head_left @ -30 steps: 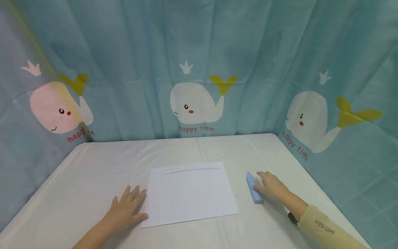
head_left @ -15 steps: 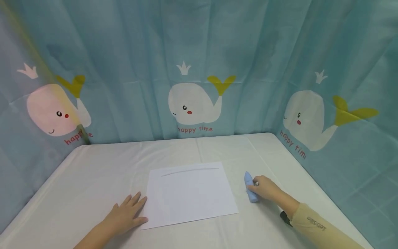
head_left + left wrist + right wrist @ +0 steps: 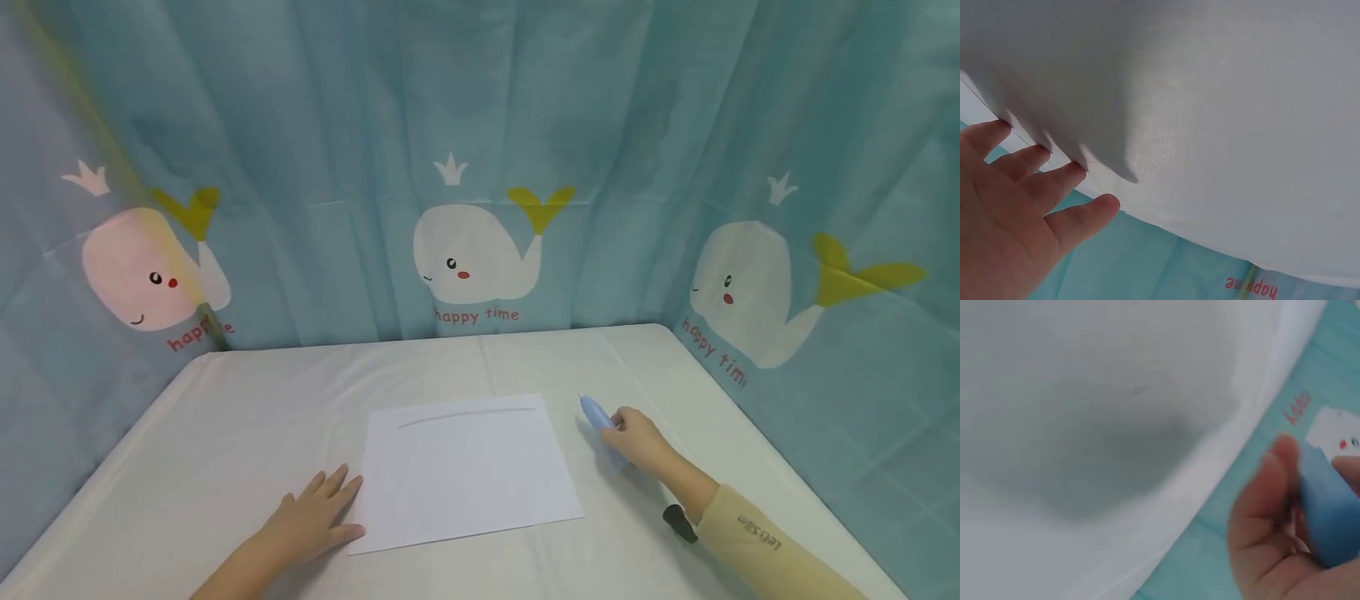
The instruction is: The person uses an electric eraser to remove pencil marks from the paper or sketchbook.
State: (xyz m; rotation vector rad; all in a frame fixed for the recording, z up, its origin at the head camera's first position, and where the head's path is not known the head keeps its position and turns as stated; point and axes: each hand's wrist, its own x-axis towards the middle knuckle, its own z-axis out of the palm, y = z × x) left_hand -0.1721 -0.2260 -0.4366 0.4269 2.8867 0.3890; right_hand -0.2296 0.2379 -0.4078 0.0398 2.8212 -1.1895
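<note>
Your right hand [image 3: 633,437], right of centre, curls its fingers around the blue pen [image 3: 594,410]; the pen's long axis runs from the fist up-left, tip toward the paper [image 3: 468,473] just beside it. Your left hand [image 3: 315,521] lies flat, fingers spread, at the paper's lower-left corner. No containers in view.

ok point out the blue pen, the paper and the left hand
pen [image 3: 592,410], head view, on the blue barrel ahead of the fingers
paper [image 3: 468,471], head view, middle of the sheet
left hand [image 3: 311,521], head view, back of the hand
</note>
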